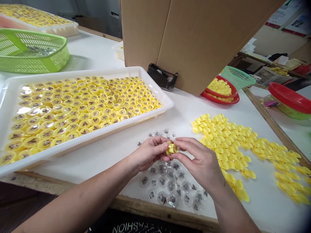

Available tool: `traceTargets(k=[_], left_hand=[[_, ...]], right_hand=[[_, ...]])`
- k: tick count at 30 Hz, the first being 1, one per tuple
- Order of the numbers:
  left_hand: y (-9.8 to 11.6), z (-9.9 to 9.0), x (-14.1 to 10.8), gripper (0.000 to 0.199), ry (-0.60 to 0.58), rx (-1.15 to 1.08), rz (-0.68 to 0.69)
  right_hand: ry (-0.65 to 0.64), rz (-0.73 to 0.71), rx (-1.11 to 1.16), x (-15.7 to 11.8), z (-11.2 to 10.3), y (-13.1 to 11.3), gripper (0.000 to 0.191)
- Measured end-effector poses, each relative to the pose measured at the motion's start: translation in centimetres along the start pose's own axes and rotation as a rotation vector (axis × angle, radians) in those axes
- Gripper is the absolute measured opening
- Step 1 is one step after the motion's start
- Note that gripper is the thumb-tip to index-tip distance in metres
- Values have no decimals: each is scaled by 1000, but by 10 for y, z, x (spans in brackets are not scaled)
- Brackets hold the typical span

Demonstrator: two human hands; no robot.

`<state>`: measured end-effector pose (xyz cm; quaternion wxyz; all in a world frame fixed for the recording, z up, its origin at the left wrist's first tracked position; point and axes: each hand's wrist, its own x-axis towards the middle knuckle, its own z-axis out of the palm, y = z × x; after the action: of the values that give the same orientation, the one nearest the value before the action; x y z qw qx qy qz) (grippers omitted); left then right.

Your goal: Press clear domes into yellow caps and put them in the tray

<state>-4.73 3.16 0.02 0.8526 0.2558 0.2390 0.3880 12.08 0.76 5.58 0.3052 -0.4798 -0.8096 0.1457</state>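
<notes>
Between my two hands, above the white table, is a small yellow plastic piece [173,148] with a narrow waist and wider ends. The thumb and fingers of my left hand [152,153] are closed on one end. My right hand [200,158] pinches the other end at its fingertips; whether a clear disc sits there I cannot make out. Below and around my hands lie many loose clear round discs [171,186] with small dark printed pictures. To the right, loose yellow plastic pieces [221,142] are spread over the tabletop.
At the left stands a white tray [102,135] filled with yellow pieces topped by printed discs. Behind are a cardboard box [194,35], a black tape dispenser [162,77], a green basket [54,61] and red plates [230,100] of yellow pieces. A wooden edge [145,207] borders the table.
</notes>
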Motion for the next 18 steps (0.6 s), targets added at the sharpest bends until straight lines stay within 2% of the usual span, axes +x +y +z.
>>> traceTargets(k=[3, 9, 14, 18], left_hand=[[-1, -1, 0, 30, -1, 37, 9], [-4, 0, -2, 27, -13, 108, 55], [-2, 0, -2, 27, 36, 205, 132], [0, 0, -4, 33, -24, 381, 152]], right_hand=[[-39, -15, -4, 0, -2, -4, 28], [-35, -53, -69, -1, -3, -11, 23], [27, -100, -141, 1, 5, -10, 20], [105, -63, -160, -3, 14, -6, 14]])
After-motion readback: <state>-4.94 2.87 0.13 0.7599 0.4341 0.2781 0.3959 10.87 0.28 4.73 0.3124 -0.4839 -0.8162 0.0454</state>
